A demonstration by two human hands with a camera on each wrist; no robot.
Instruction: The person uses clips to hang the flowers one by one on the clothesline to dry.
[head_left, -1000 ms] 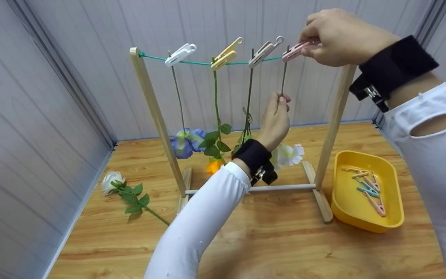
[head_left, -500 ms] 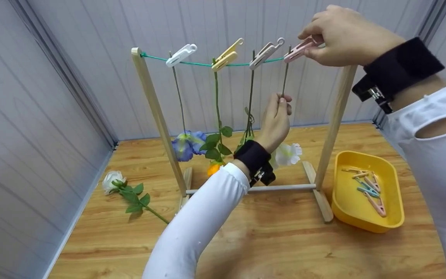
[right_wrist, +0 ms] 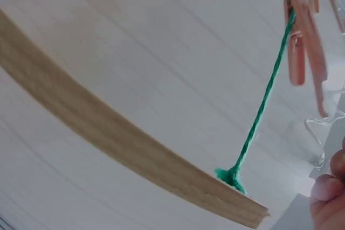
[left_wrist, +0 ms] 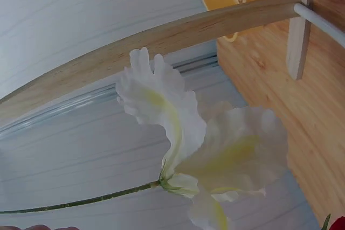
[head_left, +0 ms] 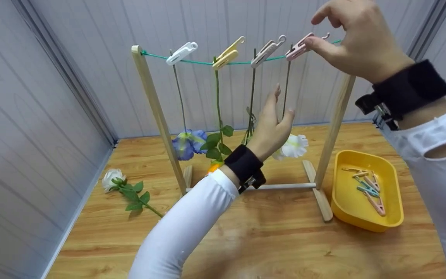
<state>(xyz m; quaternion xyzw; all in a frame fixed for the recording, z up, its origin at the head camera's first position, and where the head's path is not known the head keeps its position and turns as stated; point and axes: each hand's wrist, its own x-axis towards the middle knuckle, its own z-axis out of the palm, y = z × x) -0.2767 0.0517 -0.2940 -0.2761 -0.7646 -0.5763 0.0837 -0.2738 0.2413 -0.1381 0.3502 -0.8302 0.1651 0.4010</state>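
A pink clothespin [head_left: 299, 48] grips the stem of a white flower [head_left: 295, 146] on the green line [head_left: 201, 63]; the bloom hangs downward. My right hand [head_left: 366, 40] is beside this clothespin, thumb and fingers spread apart. In the right wrist view, the fingertips [right_wrist: 326, 189] stand away from the pink clothespin [right_wrist: 312, 47]. Lower down, my left hand [head_left: 271, 130] has straightened fingers next to the stem, holding nothing. The left wrist view shows the white flower's petals [left_wrist: 153, 92] and its stem [left_wrist: 102, 199].
White [head_left: 182, 53], yellow [head_left: 227, 58] and greyish [head_left: 265, 55] clothespins hold other flowers along the line of a wooden frame [head_left: 155, 116]. A yellow bin [head_left: 352, 215] with several loose clothespins stands right. A white rose [head_left: 112, 180] lies on the table at left.
My right hand has let go of the pink clothespin and drawn back right. My left hand has released the stem, its fingers opening. The white flower now hangs from the clothespin.
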